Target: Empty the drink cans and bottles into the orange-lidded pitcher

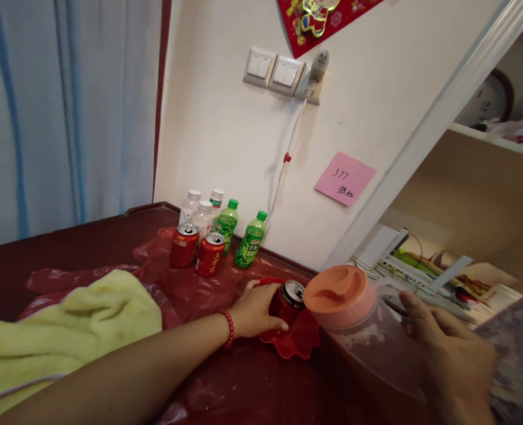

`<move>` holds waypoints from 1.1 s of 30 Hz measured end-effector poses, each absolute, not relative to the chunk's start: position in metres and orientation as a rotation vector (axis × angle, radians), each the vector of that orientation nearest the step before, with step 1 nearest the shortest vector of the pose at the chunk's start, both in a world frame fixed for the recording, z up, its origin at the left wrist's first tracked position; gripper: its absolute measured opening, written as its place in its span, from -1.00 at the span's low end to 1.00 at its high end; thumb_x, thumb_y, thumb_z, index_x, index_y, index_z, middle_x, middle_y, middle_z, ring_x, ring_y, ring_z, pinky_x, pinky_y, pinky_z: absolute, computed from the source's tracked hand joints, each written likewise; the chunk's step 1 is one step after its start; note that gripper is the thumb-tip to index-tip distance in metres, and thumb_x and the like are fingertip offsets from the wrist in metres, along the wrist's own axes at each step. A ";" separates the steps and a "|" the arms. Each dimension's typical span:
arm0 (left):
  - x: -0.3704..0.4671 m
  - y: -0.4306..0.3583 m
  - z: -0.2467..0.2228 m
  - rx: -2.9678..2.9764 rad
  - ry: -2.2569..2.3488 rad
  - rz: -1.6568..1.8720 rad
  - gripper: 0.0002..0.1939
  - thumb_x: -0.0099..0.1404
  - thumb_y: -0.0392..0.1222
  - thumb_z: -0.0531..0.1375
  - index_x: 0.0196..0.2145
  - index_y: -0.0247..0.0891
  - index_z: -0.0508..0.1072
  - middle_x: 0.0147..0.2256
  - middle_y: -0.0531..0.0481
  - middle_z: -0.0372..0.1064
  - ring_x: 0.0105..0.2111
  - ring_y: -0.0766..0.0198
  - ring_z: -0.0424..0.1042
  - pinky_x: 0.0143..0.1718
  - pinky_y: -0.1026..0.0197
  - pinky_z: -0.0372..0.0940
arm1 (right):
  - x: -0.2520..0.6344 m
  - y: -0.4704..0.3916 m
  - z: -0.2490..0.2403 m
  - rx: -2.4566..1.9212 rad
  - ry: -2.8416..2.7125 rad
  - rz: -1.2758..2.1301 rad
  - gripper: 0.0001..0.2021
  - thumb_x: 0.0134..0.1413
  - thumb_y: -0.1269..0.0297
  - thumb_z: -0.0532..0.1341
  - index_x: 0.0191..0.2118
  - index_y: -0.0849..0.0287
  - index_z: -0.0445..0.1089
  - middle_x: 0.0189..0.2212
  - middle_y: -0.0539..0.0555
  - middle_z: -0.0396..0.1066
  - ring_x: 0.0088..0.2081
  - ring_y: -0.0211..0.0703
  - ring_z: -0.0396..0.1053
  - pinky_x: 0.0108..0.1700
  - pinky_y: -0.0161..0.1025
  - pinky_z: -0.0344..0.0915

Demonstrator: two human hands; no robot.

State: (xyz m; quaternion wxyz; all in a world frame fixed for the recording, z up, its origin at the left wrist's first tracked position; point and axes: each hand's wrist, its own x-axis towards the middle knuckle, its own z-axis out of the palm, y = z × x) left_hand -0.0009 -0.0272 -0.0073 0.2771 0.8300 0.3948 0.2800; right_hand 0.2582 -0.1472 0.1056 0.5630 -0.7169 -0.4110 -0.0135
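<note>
My left hand (257,310), with a red bead bracelet at the wrist, grips the side of a dark red can (287,304) with an opened top. Under the can lies a red scalloped dish (290,341). On the right, my right hand (450,348) is wrapped round the handle of a clear plastic pitcher (376,339) with an orange lid (339,292). The pitcher is tilted, its lid close beside the can. Whether they touch cannot be told.
Behind stand two red cans (210,255), two green bottles (250,241) and several white-capped bottles (189,206) near the wall. A yellow towel (106,313) lies left on red plastic sheeting (177,295). Shelves (500,144) are at right.
</note>
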 end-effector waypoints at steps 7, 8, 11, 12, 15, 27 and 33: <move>-0.001 -0.027 -0.006 2.232 1.046 0.754 -0.11 0.07 0.08 0.59 0.28 -0.17 0.41 0.26 -0.24 0.51 0.30 -0.23 0.44 0.44 -0.28 0.02 | 0.257 -0.147 0.105 -1.682 -0.927 0.001 -0.45 0.00 -0.34 0.37 -0.38 0.15 0.51 -0.56 -0.03 0.29 -0.36 -0.11 0.20 -0.42 -0.25 0.11; -0.001 -0.027 -0.006 2.233 1.048 0.756 -0.11 0.07 0.08 0.59 0.28 -0.17 0.41 0.27 -0.24 0.51 0.30 -0.23 0.44 0.44 -0.28 0.02 | 0.257 -0.148 0.105 -1.683 -0.920 0.015 -0.44 -0.01 -0.35 0.38 -0.38 0.14 0.51 -0.55 -0.03 0.29 -0.37 -0.11 0.19 -0.42 -0.24 0.10; -0.001 -0.027 -0.006 2.230 1.052 0.761 -0.12 0.06 0.09 0.59 0.27 -0.15 0.42 0.26 -0.21 0.52 0.30 -0.22 0.44 0.45 -0.27 0.03 | 0.257 -0.148 0.106 -1.688 -0.912 0.021 -0.42 -0.03 -0.38 0.38 -0.34 0.14 0.53 -0.55 -0.04 0.29 -0.37 -0.10 0.20 -0.41 -0.22 0.11; -0.001 -0.027 -0.007 2.228 1.051 0.763 -0.12 0.06 0.09 0.59 0.26 -0.13 0.43 0.25 -0.21 0.52 0.29 -0.22 0.44 0.45 -0.27 0.03 | 0.257 -0.148 0.106 -1.685 -0.917 0.017 -0.42 -0.02 -0.38 0.38 -0.34 0.15 0.53 -0.54 -0.04 0.30 -0.37 -0.10 0.20 -0.40 -0.22 0.12; -0.001 -0.027 -0.007 2.228 1.046 0.763 -0.11 0.07 0.10 0.58 0.28 -0.12 0.41 0.26 -0.21 0.52 0.29 -0.23 0.45 0.45 -0.29 0.02 | 0.257 -0.149 0.106 -1.680 -0.931 0.008 -0.43 -0.01 -0.37 0.37 -0.38 0.14 0.52 -0.53 -0.03 0.29 -0.36 -0.10 0.19 -0.41 -0.22 0.12; -0.001 -0.028 -0.006 2.223 1.051 0.750 -0.10 0.07 0.07 0.60 0.29 -0.17 0.41 0.28 -0.24 0.50 0.31 -0.23 0.43 0.47 -0.26 -0.02 | 0.257 -0.148 0.104 -1.667 -0.926 0.009 -0.43 0.00 -0.37 0.37 -0.35 0.13 0.52 -0.56 -0.06 0.25 -0.36 -0.12 0.16 -0.38 -0.21 0.08; -0.001 -0.028 -0.005 2.232 1.052 0.748 -0.09 0.08 0.07 0.59 0.30 -0.17 0.40 0.28 -0.22 0.50 0.31 -0.24 0.43 0.46 -0.29 0.00 | 0.253 -0.149 0.108 -1.683 -0.944 -0.012 -0.45 0.03 -0.35 0.35 -0.37 0.13 0.51 -0.54 -0.05 0.30 -0.33 -0.11 0.18 -0.34 -0.22 0.10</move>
